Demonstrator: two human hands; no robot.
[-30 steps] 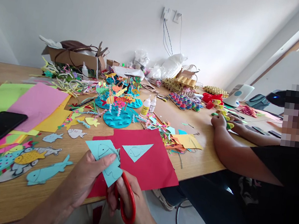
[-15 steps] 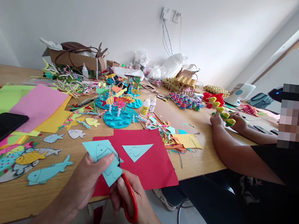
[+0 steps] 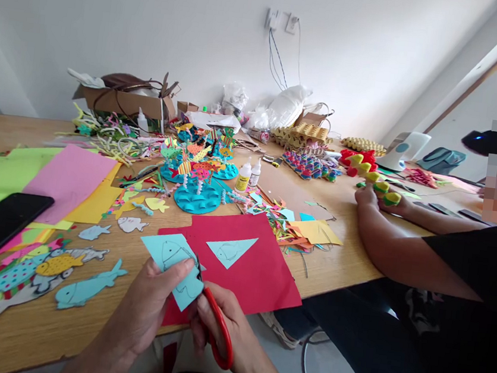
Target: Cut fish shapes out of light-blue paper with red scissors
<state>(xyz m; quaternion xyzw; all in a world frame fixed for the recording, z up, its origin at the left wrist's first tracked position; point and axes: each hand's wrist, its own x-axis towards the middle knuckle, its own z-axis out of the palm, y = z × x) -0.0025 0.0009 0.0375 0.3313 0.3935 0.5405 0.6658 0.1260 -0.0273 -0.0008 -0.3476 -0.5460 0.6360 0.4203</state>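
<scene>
My left hand [image 3: 154, 286] pinches a light-blue sheet of paper [image 3: 169, 249] with a fish drawn on it, thumb on top. Red-handled scissors [image 3: 224, 339] sit in my right hand [image 3: 220, 315], their blades at the right edge of that paper beside the drawn line. Both hands are above the table's front edge. Under the paper lies a sheet of red paper [image 3: 260, 277], and on it rests a light-blue paper triangle [image 3: 230, 251] with a smaller drawn fish. To the left, a cut-out blue paper fish [image 3: 88, 288] lies on the wood.
A black phone [image 3: 1, 230] and coloured paper sheets [image 3: 70, 175] lie left. Behind stand a blue base with paper fish [image 3: 197, 198] and glue bottles [image 3: 243, 176]. Paper scraps [image 3: 289, 224] spread right. Another person's hands [image 3: 368, 200] hold a painted egg-carton strip [image 3: 376, 186].
My view has shifted slightly, so the scene sits a little further right. My hands, the paper and the scissors keep nearly the same arrangement. The other person's egg-carton strip has tilted slightly.
</scene>
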